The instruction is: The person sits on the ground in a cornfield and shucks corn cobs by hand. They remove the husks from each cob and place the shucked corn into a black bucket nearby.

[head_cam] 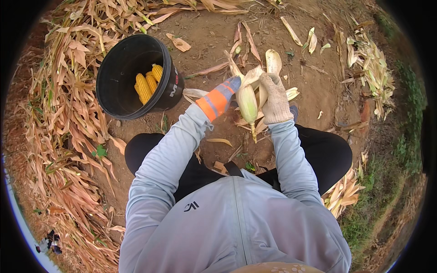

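A partly husked ear of corn (248, 104) is between my hands over the soil, its stalk end pointing back towards me. My left hand (220, 98), in an orange and grey-blue glove, grips the ear's left side near its far end. Some pale husk leaves (254, 75) are spread away from that end. On the right, my right hand (275, 100) wears a beige knitted glove and has its fingers closed on peeled husk. The kernels of this ear are hidden from view.
A black bucket (173, 92) at the left, tilted in view, holds several bare yellow corn cobs (145, 89). Dry corn stalks and leaves (73, 136) lie heaped along the left. Loose husks (372, 75) are piled at the right, beside green grass (362, 208). My bent knees flank the work.
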